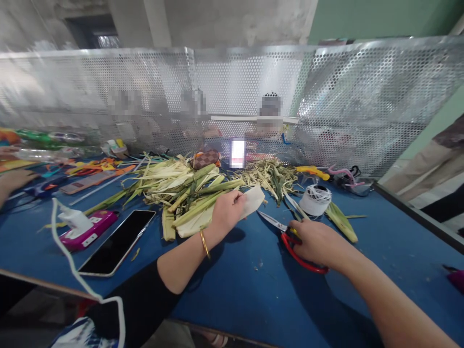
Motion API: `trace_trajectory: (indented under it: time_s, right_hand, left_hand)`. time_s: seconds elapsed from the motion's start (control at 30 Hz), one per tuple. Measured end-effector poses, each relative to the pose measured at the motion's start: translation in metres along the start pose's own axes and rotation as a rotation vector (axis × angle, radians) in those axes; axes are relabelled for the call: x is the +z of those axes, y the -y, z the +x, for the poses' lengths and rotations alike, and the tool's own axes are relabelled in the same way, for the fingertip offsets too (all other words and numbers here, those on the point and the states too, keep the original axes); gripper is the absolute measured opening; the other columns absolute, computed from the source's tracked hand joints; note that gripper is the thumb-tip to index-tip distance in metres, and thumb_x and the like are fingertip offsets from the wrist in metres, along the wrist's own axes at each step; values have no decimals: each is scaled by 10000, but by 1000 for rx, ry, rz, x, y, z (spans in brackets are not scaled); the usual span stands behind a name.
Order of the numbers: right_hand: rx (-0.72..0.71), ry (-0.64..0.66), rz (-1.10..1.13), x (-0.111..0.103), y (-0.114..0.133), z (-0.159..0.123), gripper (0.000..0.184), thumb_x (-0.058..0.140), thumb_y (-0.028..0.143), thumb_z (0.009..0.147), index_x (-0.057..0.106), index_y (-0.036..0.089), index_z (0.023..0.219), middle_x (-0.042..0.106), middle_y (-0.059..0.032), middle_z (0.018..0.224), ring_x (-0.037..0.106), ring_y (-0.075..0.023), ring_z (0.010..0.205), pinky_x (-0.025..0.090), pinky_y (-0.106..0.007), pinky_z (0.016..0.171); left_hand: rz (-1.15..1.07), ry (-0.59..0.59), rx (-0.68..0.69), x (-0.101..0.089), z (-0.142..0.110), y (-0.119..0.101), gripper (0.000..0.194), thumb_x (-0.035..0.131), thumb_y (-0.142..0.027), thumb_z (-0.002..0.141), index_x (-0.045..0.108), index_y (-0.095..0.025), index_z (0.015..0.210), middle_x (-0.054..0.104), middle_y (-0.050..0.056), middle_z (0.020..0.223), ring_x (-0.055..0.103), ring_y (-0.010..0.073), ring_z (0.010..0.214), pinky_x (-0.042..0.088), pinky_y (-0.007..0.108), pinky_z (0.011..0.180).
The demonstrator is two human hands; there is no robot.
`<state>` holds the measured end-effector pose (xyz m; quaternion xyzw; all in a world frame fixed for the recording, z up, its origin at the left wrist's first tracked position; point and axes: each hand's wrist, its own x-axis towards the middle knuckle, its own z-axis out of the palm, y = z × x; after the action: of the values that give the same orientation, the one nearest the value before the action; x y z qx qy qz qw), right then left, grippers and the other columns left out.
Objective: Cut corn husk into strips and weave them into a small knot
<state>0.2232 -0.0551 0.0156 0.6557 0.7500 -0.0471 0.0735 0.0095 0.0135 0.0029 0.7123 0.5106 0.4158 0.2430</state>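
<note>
My left hand [227, 211], with a gold bangle at the wrist, pinches a pale, flat piece of corn husk [253, 199] above the table. To its right, my right hand [312, 238] is closed around red-handled scissors [303, 261]. Their metal blades point left toward the husk piece and do not touch it. Behind my left hand lies a heap of green and cream corn husks [188, 195]. A spool of white string [315, 199] stands just beyond my right hand, beside a green husk leaf [341, 223].
A black-screened phone [118, 241] and a purple power strip [89, 231] with a white plug lie to the left. Husk scraps [270, 176] and a yellow tool [312, 172] lie further back. A perforated metal screen [239, 79] borders the blue table [232, 295]. Another person's hand [14, 183] is at far left.
</note>
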Motion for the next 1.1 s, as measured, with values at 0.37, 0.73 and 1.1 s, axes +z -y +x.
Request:
trace_trajectory:
  time_s: [0.37, 0.73, 1.1]
  right_hand:
    - [-31, -326, 1126, 10, -11, 15, 613, 661, 503, 675, 590, 174, 1187, 647, -18, 705, 590, -175, 583, 485, -316, 581]
    - [-109, -169, 1303, 10, 9, 7, 601, 726, 570, 618, 547, 200, 1057, 471, 58, 628, 440, -104, 522, 387, -240, 486]
    - [-76, -174, 1171, 15, 17, 9, 505, 672, 505, 702, 617, 143, 1051, 495, 34, 649, 396, -88, 515, 344, -222, 457]
  left_hand:
    - [244, -190, 44, -2, 0, -3, 196, 493, -295, 874, 608, -179, 766, 665, 32, 725, 584, 165, 667, 345, 252, 591]
    - [405, -283, 70, -8, 6, 4, 201, 464, -302, 899, 614, -198, 816, 666, 36, 739, 588, 182, 682, 326, 266, 606]
    - [207, -201, 85, 5, -1, 3, 208, 474, -297, 879, 593, -178, 759, 656, 25, 731, 563, 147, 658, 352, 246, 608]
